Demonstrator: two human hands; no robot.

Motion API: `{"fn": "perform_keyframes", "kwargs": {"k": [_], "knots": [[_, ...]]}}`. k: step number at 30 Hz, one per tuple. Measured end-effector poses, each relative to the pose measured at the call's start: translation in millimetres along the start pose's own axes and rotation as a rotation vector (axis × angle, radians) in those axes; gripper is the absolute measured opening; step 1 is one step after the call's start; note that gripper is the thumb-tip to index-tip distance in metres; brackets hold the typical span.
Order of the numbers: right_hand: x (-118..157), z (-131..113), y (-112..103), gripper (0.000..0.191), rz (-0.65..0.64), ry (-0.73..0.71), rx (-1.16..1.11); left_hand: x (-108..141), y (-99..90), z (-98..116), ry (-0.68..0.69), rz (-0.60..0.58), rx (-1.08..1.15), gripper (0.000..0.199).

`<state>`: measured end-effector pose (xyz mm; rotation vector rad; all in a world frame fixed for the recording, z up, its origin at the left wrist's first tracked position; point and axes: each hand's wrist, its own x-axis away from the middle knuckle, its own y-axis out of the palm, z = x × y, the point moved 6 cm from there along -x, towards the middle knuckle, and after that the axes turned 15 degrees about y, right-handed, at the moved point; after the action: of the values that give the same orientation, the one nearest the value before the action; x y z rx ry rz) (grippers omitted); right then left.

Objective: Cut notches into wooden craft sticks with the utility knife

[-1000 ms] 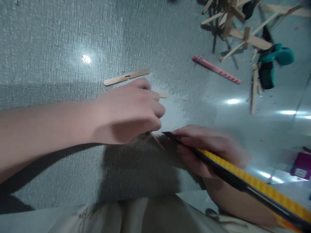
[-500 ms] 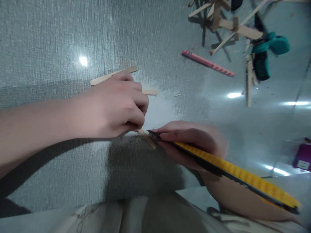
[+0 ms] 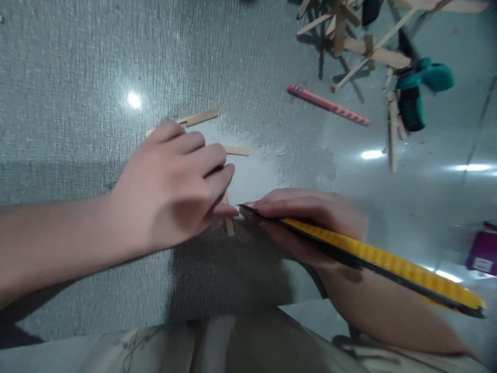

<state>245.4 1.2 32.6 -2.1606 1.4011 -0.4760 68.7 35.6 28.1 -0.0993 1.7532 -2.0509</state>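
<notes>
My left hand (image 3: 178, 181) is closed around a short wooden stick (image 3: 230, 226), whose lower end shows below the thumb. In my right hand (image 3: 310, 212) is a yellow and black utility knife (image 3: 373, 256); its dark blade tip points left, close beside the left thumb. Past the left fingers lies a wooden stick piece (image 3: 238, 151) on a pale patch of the table. Another stick (image 3: 202, 117) lies at an angle above the left knuckles, partly hidden by the hand.
A pink pen-like stick (image 3: 330, 105) lies on the grey table (image 3: 77, 52). An assembly of wooden sticks (image 3: 359, 46) stands at the upper right, near a teal and black tool (image 3: 411, 103). A purple object (image 3: 483, 251) sits at the right edge.
My left hand has rotated and its thumb has come closer to the blade. The small stick's lower end has swung left, more upright in view. My right hand keeps its hold on the knife.
</notes>
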Motion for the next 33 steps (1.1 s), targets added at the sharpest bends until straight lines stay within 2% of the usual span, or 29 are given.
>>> {"fn": "perform_keyframes", "kwargs": {"k": [2,7,11,16,20,23,25,29,33], "knots": [[-0.6,-0.7,-2.7,0.023,0.025,-0.029,-0.022,-0.4,5.8,7.7,0.001,-0.041,0.029,0.039],[-1.4,-1.6,-2.8,0.022,-0.006,-0.074,-0.080,-2.6,13.1,9.6,0.010,-0.027,0.152,0.024],[0.7,0.4,-1.4,0.027,-0.040,-0.015,-0.006,-2.4,10.9,6.1,0.040,-0.014,0.235,0.039],[3.7,-0.7,-2.5,0.026,-0.054,-0.024,0.028,-3.4,14.5,13.9,0.046,-0.018,0.175,0.060],[3.8,-0.8,-2.7,0.026,-0.053,-0.058,0.025,-5.4,16.4,16.9,0.057,-0.044,0.156,0.054],[5.0,0.7,-6.8,0.023,0.018,-0.082,-0.032,-8.8,12.2,9.9,0.115,-0.028,0.170,0.038],[6.9,5.0,-11.0,0.020,0.091,-0.047,-0.094,-11.2,12.0,5.8,0.188,-0.027,0.225,0.025],[12.7,16.6,-17.1,0.018,0.195,0.075,-0.172,-11.3,14.6,2.2,0.223,-0.039,0.252,0.028],[14.5,19.4,-18.5,0.018,0.207,0.084,-0.193,-5.7,11.7,6.1,0.192,-0.031,0.216,0.035]]}}
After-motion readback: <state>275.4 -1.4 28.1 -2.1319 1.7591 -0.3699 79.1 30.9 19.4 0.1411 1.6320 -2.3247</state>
